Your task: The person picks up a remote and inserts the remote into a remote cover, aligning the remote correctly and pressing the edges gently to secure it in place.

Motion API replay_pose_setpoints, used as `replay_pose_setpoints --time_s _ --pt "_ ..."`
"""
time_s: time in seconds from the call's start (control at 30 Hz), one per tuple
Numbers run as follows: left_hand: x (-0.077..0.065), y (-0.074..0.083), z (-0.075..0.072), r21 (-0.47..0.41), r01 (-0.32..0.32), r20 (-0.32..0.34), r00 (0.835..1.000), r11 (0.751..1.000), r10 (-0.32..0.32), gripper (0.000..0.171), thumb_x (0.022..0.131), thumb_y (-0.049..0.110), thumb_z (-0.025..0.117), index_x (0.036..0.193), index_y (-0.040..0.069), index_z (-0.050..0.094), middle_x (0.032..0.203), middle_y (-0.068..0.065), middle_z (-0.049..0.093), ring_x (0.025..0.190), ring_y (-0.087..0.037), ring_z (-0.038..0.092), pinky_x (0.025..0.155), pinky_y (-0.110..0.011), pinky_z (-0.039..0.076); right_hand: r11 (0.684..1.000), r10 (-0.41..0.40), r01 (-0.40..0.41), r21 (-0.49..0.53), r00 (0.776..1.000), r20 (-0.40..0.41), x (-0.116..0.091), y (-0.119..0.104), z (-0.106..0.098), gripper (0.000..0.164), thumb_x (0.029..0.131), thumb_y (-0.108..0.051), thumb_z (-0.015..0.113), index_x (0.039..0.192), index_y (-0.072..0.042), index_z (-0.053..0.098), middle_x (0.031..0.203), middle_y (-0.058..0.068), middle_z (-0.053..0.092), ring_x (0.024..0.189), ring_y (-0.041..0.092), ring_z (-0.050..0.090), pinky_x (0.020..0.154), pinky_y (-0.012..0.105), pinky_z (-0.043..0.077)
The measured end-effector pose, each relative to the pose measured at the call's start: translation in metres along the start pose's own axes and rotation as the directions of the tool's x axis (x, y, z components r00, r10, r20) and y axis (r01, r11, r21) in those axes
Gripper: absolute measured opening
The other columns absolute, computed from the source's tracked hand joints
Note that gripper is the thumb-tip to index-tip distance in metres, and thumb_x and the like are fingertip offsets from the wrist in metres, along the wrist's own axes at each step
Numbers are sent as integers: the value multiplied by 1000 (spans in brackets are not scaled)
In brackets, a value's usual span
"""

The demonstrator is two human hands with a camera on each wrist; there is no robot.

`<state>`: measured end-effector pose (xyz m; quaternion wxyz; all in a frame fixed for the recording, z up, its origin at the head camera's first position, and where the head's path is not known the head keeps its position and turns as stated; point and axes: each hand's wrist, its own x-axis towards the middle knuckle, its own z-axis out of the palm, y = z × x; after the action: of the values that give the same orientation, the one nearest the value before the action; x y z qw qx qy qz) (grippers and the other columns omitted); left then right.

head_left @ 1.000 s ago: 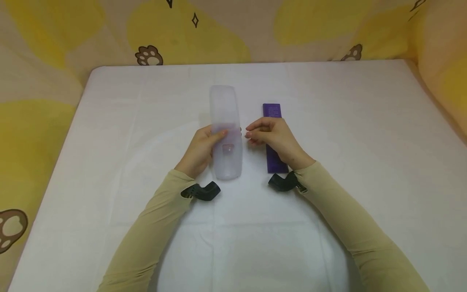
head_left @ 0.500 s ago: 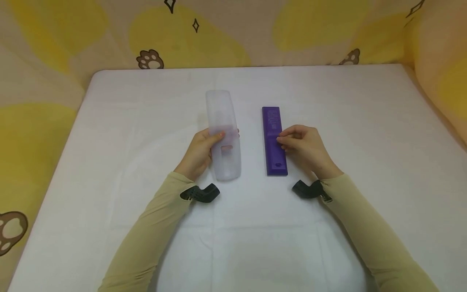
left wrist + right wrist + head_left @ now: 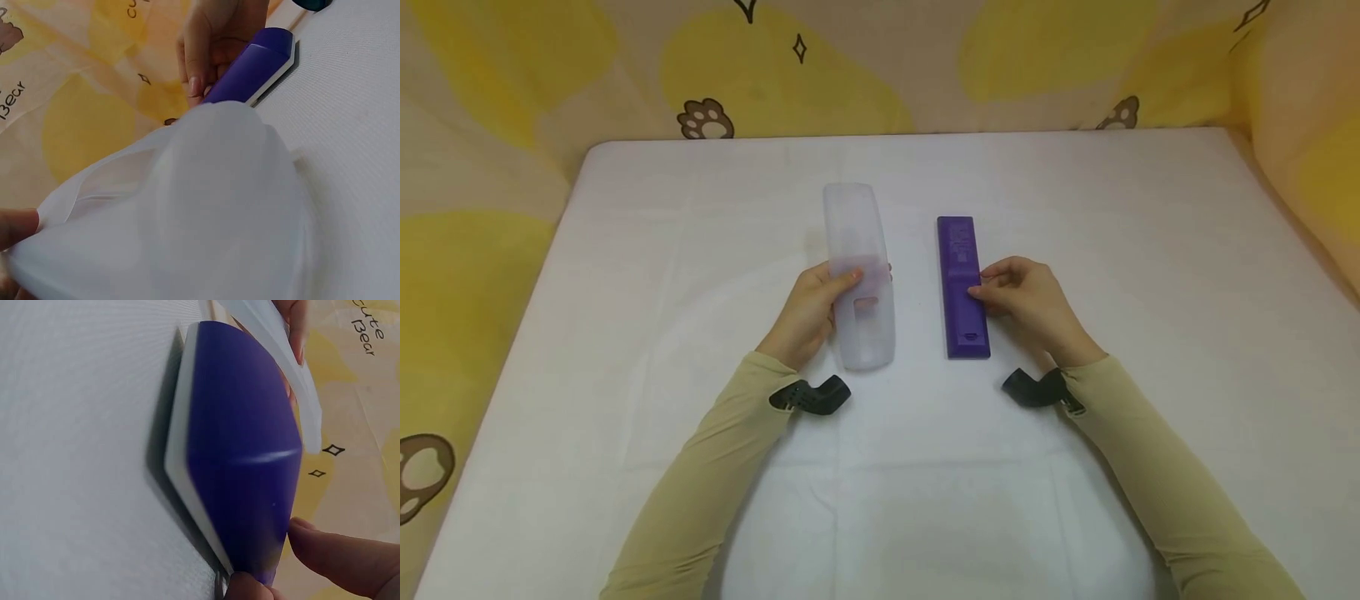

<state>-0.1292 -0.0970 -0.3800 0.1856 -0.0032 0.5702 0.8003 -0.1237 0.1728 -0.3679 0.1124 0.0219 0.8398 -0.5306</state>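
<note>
My left hand (image 3: 808, 312) holds a translucent white silicone remote cover (image 3: 868, 342), its thumb across the top and its fingers behind. A small rectangular cutout shows near the lower half of the cover, and the left wrist view shows an opening along its side. To the right is a purple remote control (image 3: 964, 292), back side up, with a battery-cover latch at its near end. My right hand (image 3: 1033, 304) pinches the right long edge of the remote, thumb on its back. A pale front edge of the remote control (image 3: 178, 444) shows in the right wrist view.
Both things are over a table (image 3: 700, 517) covered in white cloth. Behind it hangs a yellow and beige patterned cloth (image 3: 820, 92) with paw prints. Black wrist pieces (image 3: 812, 396) stick out of both sleeves.
My right hand moved right from above the remote's left side to its right edge and took hold there. The cover shifted slightly left, still in my left hand.
</note>
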Motion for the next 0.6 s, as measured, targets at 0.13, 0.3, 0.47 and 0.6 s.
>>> replay_pose_setpoints --time_s 0.13,0.3,0.47,0.6 --pt "0 0 0 9 2 -6 1000 1000 -2 35 97 4 48 130 -7 46 111 -9 66 106 -21 58 89 -34 48 998 4 -3 -64 1000 15 0 -2 -1 43 85 -15 71 116 8 53 88 12 64 70 11 63 67 23 53" --pt "0 1 2 19 4 -14 1000 1000 -4 35 97 5 49 130 -7 47 110 -7 66 105 -21 58 89 -34 48 971 30 -22 -238 999 29 1 -7 2 55 83 -27 74 120 7 53 95 15 64 79 18 60 72 27 50" --pt "0 1 3 6 17 -34 999 1000 -17 34 97 4 50 128 -7 48 105 -5 67 103 -20 59 89 -34 49 906 22 -5 -423 999 35 3 -10 8 66 79 -39 75 119 7 53 95 14 59 85 25 53 75 33 43" --pt "0 0 4 -5 24 -42 999 1000 -25 32 96 3 50 127 -8 49 102 -3 68 100 -19 61 88 -35 50 884 34 -9 -468 998 45 3 -12 8 65 78 -41 75 116 8 55 94 14 59 85 25 52 74 33 43"
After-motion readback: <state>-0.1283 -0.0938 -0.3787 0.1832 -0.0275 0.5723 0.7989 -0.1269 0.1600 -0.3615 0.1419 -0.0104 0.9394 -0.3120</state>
